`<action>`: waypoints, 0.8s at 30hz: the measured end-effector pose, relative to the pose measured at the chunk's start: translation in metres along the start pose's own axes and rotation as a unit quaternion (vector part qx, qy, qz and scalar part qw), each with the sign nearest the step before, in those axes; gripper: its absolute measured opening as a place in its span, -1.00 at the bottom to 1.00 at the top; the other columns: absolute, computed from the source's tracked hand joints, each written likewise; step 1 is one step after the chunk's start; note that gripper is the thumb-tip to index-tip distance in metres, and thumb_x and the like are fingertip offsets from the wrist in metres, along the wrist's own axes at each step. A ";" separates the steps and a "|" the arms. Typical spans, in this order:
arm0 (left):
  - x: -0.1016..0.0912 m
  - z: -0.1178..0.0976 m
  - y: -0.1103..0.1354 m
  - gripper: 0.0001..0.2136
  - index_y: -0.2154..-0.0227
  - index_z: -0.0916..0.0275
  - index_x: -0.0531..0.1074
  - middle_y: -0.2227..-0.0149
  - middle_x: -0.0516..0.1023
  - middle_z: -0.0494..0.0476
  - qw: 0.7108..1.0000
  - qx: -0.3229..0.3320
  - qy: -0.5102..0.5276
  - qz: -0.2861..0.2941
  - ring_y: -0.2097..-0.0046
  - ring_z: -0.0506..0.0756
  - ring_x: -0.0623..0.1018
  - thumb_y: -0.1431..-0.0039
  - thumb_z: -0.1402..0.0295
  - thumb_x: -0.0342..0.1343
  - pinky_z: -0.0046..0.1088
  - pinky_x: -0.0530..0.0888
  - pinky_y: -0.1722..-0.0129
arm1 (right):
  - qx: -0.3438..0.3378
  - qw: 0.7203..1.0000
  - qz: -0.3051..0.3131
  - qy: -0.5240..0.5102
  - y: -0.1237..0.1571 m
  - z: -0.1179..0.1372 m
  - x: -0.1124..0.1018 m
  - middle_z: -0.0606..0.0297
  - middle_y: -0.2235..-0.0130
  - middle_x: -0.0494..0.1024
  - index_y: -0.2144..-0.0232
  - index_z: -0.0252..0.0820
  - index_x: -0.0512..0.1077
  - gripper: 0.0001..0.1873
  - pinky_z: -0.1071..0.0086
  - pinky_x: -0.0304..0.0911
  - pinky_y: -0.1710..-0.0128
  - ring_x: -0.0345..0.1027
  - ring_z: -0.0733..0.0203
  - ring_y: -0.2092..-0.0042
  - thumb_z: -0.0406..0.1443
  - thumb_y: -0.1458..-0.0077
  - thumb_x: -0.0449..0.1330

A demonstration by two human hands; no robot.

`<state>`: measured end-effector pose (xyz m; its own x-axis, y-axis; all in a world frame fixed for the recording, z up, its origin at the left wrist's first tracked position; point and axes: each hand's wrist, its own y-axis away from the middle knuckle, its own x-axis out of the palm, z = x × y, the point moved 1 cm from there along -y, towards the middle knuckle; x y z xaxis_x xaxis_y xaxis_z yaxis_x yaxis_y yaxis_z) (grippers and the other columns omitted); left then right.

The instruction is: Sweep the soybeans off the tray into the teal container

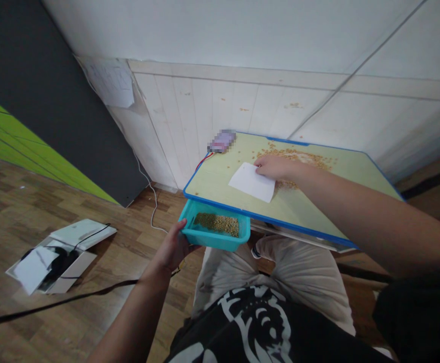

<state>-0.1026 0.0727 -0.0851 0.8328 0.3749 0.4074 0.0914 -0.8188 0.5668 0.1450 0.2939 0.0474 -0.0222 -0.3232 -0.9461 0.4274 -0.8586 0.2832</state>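
My left hand (174,247) grips the left end of a teal plastic tray (242,236), holding it just under the near edge of a small yellow-green table with a blue rim (220,204). Tan beans (216,223) cover the tray's bottom. My right hand (274,166) rests on the tabletop, fingers closed on the far edge of a white card (250,182). Behind and beside that hand lies a scatter of loose beans (299,157).
A small blurred purple object (223,141) with red and blue wires sits at the table's far left corner. On the wood floor at left lies an open white box (59,254) with black cables. A white panelled wall stands behind the table.
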 end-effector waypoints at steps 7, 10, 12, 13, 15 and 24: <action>0.004 -0.001 0.002 -0.47 -0.24 0.27 0.39 -0.03 0.68 0.30 1.000 0.004 0.008 0.008 0.08 0.23 0.67 -0.27 0.14 0.09 -0.28 0.59 0.17 | -0.013 0.998 0.034 -0.058 0.015 0.023 0.012 0.09 0.05 0.70 0.03 -0.27 0.63 -0.63 0.43 0.28 0.26 0.55 0.12 0.09 -0.44 -0.23 0.10; 0.004 0.000 0.003 -0.47 -0.23 0.27 0.40 -0.01 0.69 0.29 1.000 0.001 0.007 0.012 0.09 0.23 0.66 -0.26 0.14 0.10 -0.29 0.58 0.19 | -0.013 0.998 0.037 -0.055 0.016 0.029 0.013 0.07 0.01 0.69 0.00 -0.32 0.62 -0.63 0.45 0.25 0.28 0.54 0.14 0.06 -0.45 -0.25 0.10; 0.005 0.001 0.002 -0.47 -0.22 0.27 0.41 0.01 0.69 0.28 1.000 0.000 0.008 0.009 0.10 0.22 0.66 -0.25 0.14 0.11 -0.28 0.59 0.18 | -0.019 0.998 0.038 -0.054 0.015 0.031 0.014 0.05 -0.01 0.68 -0.02 -0.34 0.61 -0.62 0.45 0.23 0.26 0.53 0.14 0.04 -0.45 -0.26 0.09; 0.006 0.002 0.002 -0.48 -0.21 0.26 0.41 0.02 0.69 0.27 1.000 0.000 0.009 0.008 0.12 0.22 0.66 -0.25 0.14 0.11 -0.28 0.59 0.18 | -0.022 0.998 0.039 -0.054 0.015 0.032 0.014 0.04 -0.01 0.67 -0.02 -0.35 0.60 -0.62 0.45 0.23 0.26 0.52 0.14 0.04 -0.44 -0.26 0.09; 0.008 0.002 0.002 -0.49 -0.21 0.24 0.41 0.04 0.69 0.25 1.000 0.004 0.012 0.007 0.14 0.20 0.66 -0.25 0.15 0.10 -0.29 0.59 0.21 | -0.026 0.997 0.038 -0.056 0.014 0.033 0.015 0.04 -0.01 0.67 -0.02 -0.34 0.61 -0.62 0.44 0.22 0.26 0.52 0.14 0.05 -0.44 -0.26 0.09; 0.016 0.003 0.004 -0.56 -0.16 0.26 0.43 0.07 0.70 0.25 1.000 -0.007 0.014 -0.003 0.21 0.17 0.66 -0.30 0.18 0.05 -0.32 0.59 0.25 | -0.045 0.997 0.040 -0.044 0.013 0.041 0.014 0.07 0.08 0.69 0.03 -0.33 0.61 -0.63 0.43 0.15 0.35 0.49 0.18 0.16 -0.45 -0.23 0.08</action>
<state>-0.0869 0.0745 -0.0788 0.8160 0.3930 0.4240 0.0893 -0.8103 0.5791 0.1131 0.2617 0.0445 -0.0632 -0.4267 -0.9022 0.5097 -0.7910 0.3384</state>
